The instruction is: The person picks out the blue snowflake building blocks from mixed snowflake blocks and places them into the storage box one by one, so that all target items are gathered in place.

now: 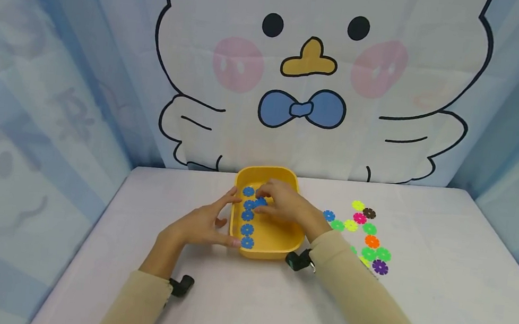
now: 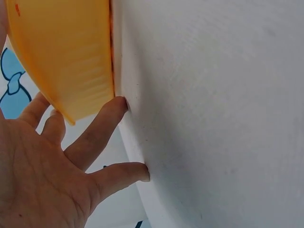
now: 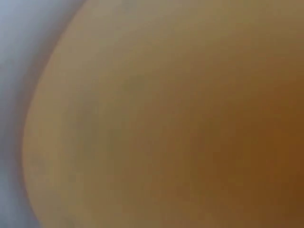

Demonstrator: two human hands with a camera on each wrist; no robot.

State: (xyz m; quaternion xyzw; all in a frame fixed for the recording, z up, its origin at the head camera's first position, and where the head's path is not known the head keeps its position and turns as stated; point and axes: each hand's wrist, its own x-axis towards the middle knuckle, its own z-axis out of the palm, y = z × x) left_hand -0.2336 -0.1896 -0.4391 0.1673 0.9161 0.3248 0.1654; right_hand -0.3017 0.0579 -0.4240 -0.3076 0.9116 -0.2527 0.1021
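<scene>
A yellow tray (image 1: 279,242) stands at the back of the table in the head view. Several blue flower-shaped discs (image 1: 247,229) form a column along its left side. My right hand (image 1: 288,201) reaches in from the right and pinches another blue disc (image 1: 261,202) between thumb and fingers, just right of the column. At the tray's left side is my left hand (image 1: 201,225), fingers spread, the thumb by the front left corner. In the left wrist view the left hand (image 2: 52,166) has its fingers extended beside the tray's outer wall (image 2: 71,57). Blur fills the right wrist view.
Right of the tray lie loose flower-shaped discs of several colours, among them an orange disc (image 1: 372,241), a purple disc (image 1: 380,267) and a brown disc (image 1: 369,213). The right forearm partly covers them. A printed curtain (image 1: 300,145) hangs behind the white table (image 1: 442,290).
</scene>
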